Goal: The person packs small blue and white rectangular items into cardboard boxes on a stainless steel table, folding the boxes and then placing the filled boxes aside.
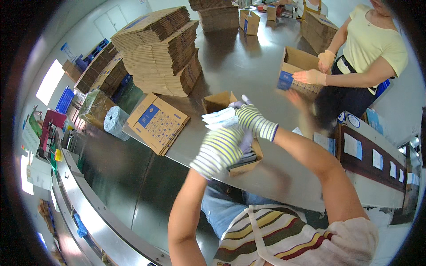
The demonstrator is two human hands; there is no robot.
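A small bunch of flat white packets (220,119) is held up over an open cardboard box (246,168). My right hand (255,120), in a striped glove, closes on the right end of the packets. My left hand (218,150), in a matching glove and slightly blurred, is closed against their lower side, with its fingers partly hidden. Beneath my hands, the box stands near the table's front edge, its far flap (218,101) raised. Dark flat items (249,156) show inside; my hands cover much of the opening.
Flattened cartons (157,122) with a blue panel lie at the left table edge, before a tall stack of folded cardboard (155,53). Across the metal table (226,53), a gloved co-worker (366,48) handles another open box (295,66). A dark-red rack with papers (370,153) stands at right.
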